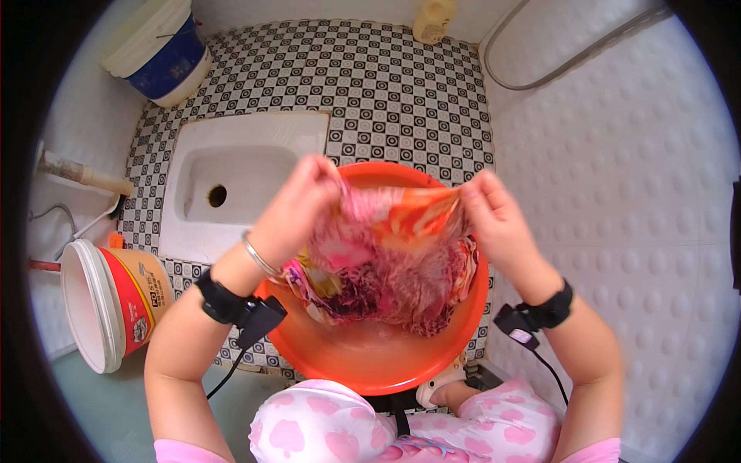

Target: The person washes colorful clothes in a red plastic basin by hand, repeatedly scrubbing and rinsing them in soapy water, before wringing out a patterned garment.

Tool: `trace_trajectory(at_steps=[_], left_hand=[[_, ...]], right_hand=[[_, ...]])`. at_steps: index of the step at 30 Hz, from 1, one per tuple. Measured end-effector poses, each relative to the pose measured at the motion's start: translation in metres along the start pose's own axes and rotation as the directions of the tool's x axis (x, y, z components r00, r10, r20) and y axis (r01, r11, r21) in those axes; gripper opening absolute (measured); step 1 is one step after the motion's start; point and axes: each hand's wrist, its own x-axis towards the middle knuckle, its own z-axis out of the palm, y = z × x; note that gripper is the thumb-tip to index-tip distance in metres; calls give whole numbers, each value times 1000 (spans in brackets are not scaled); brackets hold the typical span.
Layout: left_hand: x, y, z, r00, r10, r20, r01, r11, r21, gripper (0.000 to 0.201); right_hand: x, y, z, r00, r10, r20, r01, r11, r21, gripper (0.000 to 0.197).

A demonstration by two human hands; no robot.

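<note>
Between both hands I stretch a wet patterned cloth [394, 255] in pink, orange and dark red, its upper edge held up and the rest hanging down. My left hand [310, 193] is closed on its left corner, and my right hand [494, 207] pinches the right one. Below the cloth sits a round orange basin [370, 378], where its lower folds rest; some shallow liquid shows near the front. Whether other pieces of fabric lie under it, I cannot tell. Slight blur covers the cloth's middle and my left fingers.
A white squat toilet [247, 123] is set in the checkered floor [386, 92] to the left. A blue-and-white bucket [166, 62] stands far left; a red-and-tan bucket [135, 301] tilts nearer. A yellowish bottle [434, 21] stands at the back. A grey hose [563, 69] hangs along the right wall.
</note>
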Motion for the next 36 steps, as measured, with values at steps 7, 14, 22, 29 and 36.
trace_trajectory(at_steps=[7,14,22,29,36], left_hand=[[-23,-59,5,963,-89,253,-185,463,867,51],[-14,-34,23,988,-53,144,82,975,-207,25],[-3,-75,94,873,-427,-236,69,587,-806,29],[-12,-83,101,829,-556,-57,245,453,-857,28],[-11,-86,94,847,-515,-132,249,604,-757,37]], right_hand=[[-2,17,48,951,-30,308,164,893,-419,46],[10,80,30,980,-108,165,139,971,-194,35],[-14,55,100,892,-377,249,435,866,-247,20],[-17,70,103,890,-402,215,454,821,-346,21],[-10,58,98,943,-197,268,287,889,-356,22]])
